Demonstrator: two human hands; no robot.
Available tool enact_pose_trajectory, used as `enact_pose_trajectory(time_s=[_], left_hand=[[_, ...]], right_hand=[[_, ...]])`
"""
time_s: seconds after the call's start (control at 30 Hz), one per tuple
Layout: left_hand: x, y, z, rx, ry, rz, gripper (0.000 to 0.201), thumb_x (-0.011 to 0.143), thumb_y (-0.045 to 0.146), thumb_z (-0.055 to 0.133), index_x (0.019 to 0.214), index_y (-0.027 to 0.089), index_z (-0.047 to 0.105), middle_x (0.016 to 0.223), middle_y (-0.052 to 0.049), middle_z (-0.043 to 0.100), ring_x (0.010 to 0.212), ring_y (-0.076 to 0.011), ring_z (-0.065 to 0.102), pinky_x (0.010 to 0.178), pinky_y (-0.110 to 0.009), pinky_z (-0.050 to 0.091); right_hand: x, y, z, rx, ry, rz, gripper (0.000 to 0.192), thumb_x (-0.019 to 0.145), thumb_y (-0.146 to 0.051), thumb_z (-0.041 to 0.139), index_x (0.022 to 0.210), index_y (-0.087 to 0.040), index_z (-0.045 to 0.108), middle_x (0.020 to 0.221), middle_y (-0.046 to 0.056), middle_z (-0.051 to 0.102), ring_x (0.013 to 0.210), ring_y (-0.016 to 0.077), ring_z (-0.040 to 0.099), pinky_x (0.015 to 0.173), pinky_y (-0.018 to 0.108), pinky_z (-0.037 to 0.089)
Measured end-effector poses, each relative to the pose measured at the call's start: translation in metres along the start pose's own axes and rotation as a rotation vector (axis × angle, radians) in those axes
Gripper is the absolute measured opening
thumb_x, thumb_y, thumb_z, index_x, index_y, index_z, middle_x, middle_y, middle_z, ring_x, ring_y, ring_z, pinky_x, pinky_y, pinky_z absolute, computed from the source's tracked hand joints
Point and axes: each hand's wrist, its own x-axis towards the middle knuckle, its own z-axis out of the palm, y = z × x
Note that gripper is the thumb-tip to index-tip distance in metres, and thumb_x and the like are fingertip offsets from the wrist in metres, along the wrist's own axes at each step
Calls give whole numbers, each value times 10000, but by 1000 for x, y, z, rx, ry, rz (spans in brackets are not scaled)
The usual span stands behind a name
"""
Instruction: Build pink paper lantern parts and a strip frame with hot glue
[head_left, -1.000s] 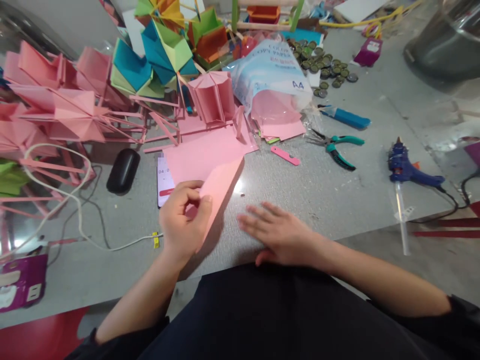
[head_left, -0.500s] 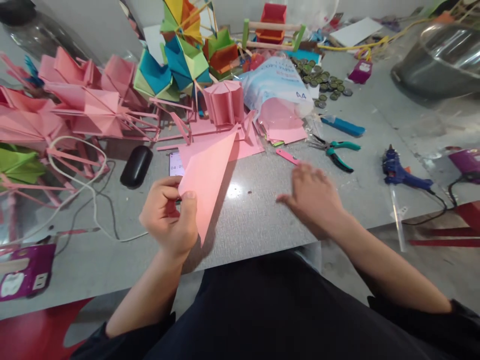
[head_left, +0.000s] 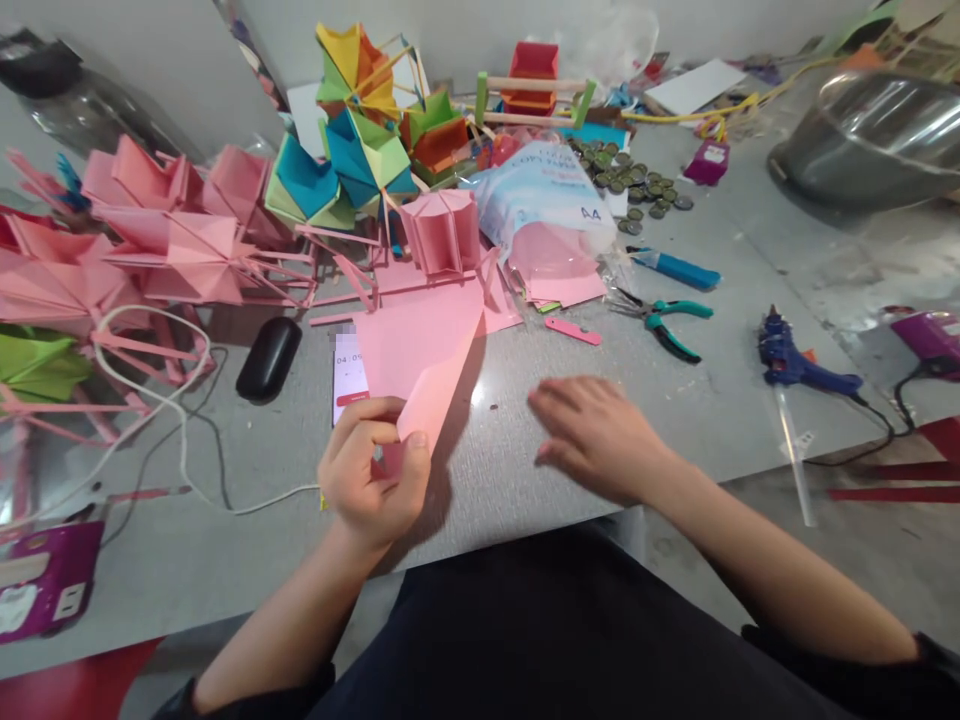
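Folded pink paper sheet (head_left: 424,355), lying over the near part of the grey tabletop (head_left: 675,400) with its near corner lifted and pinched between thumb and fingers of the left hand (head_left: 375,475); it partly covers a white phone (head_left: 346,375). Right hand (head_left: 596,435), open and flat with fingers spread, holds nothing and sits just right of the sheet. Farther right lie teal-handled pliers (head_left: 664,320) and a blue glue gun (head_left: 799,360); a black oval case (head_left: 268,358) lies to the left.

A single head-worn camera looks forward and steeply down, close over the grey table (head_left: 675,400).
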Motion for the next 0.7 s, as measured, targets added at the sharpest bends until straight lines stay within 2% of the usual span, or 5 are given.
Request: enact_pose_trajectory(time_s=[0.13,0.27,0.43,0.6,0.7], left_hand=[[-4,0,5,-34,-56,-2,198,898,122,689,808,224,545,911,-33,710,779,-181,686,690,-312,531],[-8,-2,14,-84,-135,-12,220,890,80,662,804,224,519,862,-24,685,733,-167,670,640,-287,505],[-11,-9,30,-145,-286,-25,203,883,73,653,818,224,534,827,-18,682,686,-157,666,568,-258,474],[-11,-14,35,-141,-237,-148,192,896,103,647,788,221,542,795,-19,667,659,-162,630,589,-283,476],[-13,-14,33,-132,-213,-154,198,904,125,655,774,221,541,770,-16,662,644,-160,622,580,-284,461]], right_hand=[[0,-17,4,-3,-25,-214,563,1065,-626,591,1428,-200,653,1375,163,699,1201,336,622,972,478,506],[8,-20,10,-29,-4,-211,680,1000,-685,668,1461,-186,646,1312,159,716,1114,323,613,897,453,475],[15,-25,16,40,67,-88,733,1037,-695,583,1459,-100,655,1283,187,727,1047,321,597,867,477,445],[15,-14,21,123,119,7,717,1102,-665,427,1429,-75,671,1206,216,727,986,322,574,808,471,438],[13,-7,20,179,103,-120,613,1105,-629,468,1432,-159,685,1168,178,712,979,302,568,817,448,428]])
